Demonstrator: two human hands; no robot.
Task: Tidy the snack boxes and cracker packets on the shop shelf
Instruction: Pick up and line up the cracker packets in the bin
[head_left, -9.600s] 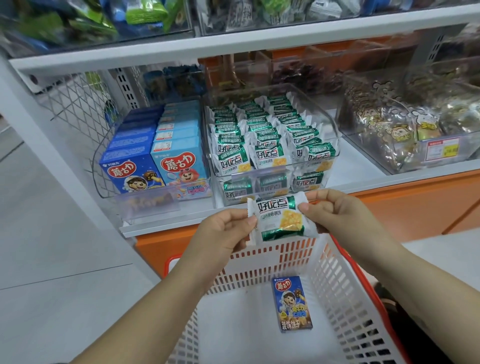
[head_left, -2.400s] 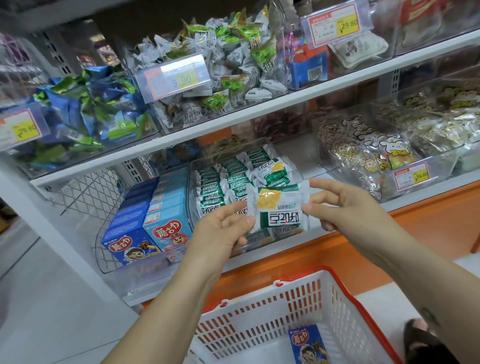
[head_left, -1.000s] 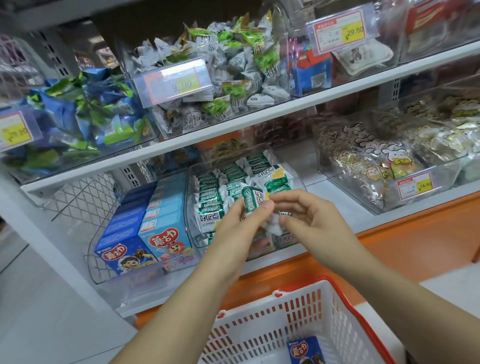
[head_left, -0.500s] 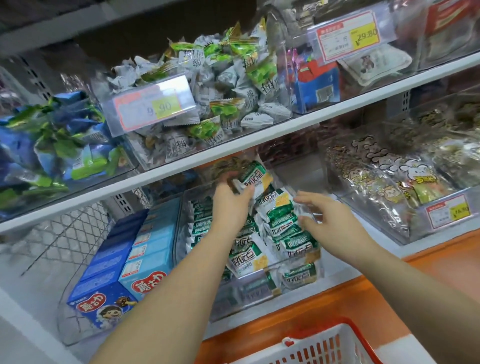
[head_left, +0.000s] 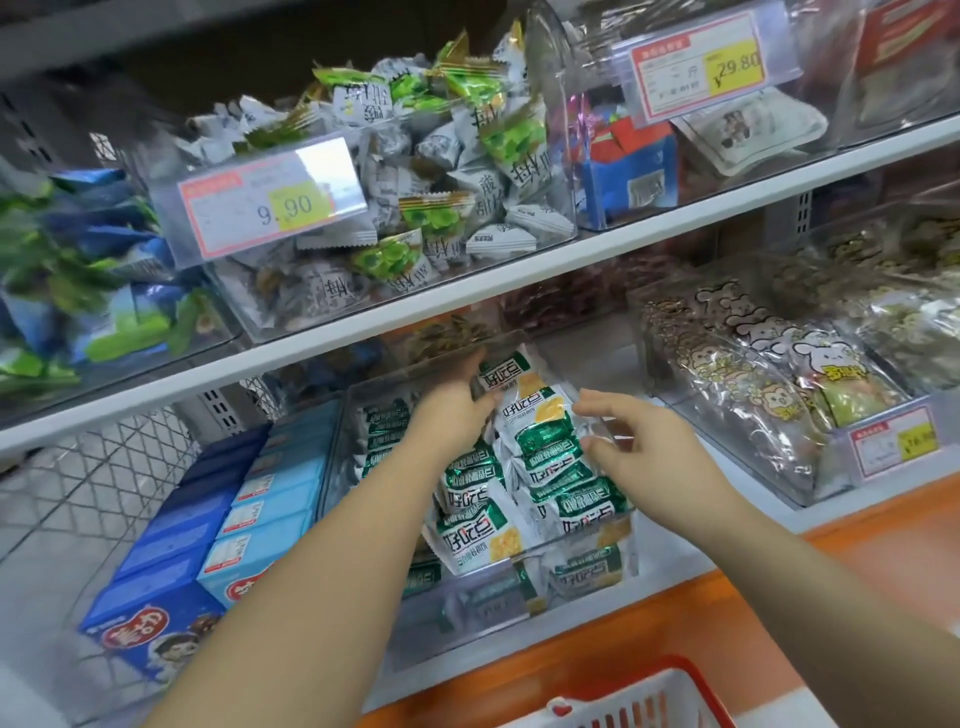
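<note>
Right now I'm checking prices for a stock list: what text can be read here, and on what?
"9.90": upper left price tag, on the bin of green and white sweets.
"¥29.80": upper right price tag.
"好吃点": cracker packets.
Too blurred to read: lower right price tag, the red logo on the snack boxes, all small print.

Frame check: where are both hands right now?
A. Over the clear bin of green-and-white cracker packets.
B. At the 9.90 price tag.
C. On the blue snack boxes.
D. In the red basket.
A: the left hand grips a rear cracker packet, and the right hand hovers open over the same clear bin.
</note>
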